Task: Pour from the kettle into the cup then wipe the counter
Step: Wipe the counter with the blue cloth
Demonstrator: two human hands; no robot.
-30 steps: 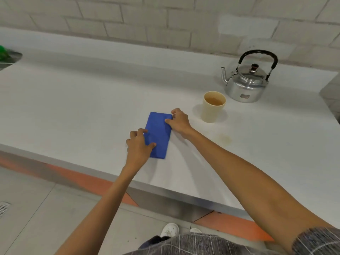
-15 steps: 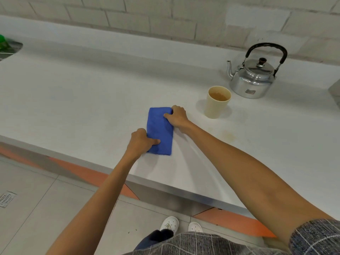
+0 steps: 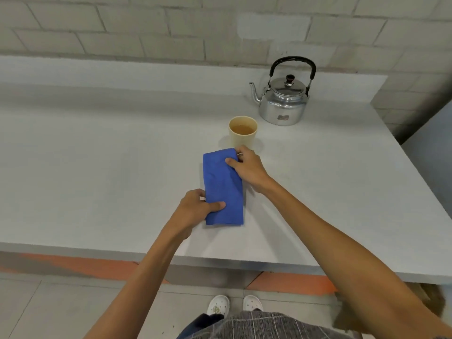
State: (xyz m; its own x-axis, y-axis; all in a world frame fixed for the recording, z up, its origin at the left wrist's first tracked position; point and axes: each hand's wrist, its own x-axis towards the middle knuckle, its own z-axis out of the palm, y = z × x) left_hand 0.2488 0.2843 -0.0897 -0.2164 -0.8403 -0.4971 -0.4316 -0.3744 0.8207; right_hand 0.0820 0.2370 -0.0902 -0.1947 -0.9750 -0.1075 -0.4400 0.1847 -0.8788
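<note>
A folded blue cloth (image 3: 223, 187) lies flat on the white counter (image 3: 97, 167). My left hand (image 3: 195, 211) pinches its near left edge, thumb on top. My right hand (image 3: 247, 167) grips its far right corner, thumb pressed on the fabric. Just beyond the cloth stands a cream cup (image 3: 242, 131) holding brownish liquid. Behind it to the right sits a shiny metal kettle (image 3: 283, 101) with a black handle, its spout pointing left.
A brick wall rises behind the counter's raised back ledge. The counter ends at a wall on the right (image 3: 415, 101). Its front edge (image 3: 220, 261) runs just below the cloth, with tiled floor and my white shoes (image 3: 233, 305) beneath.
The view has shifted so the cloth, cup and kettle sit more central. Both hands stay on the cloth, and my left thumb now lies further onto it.
</note>
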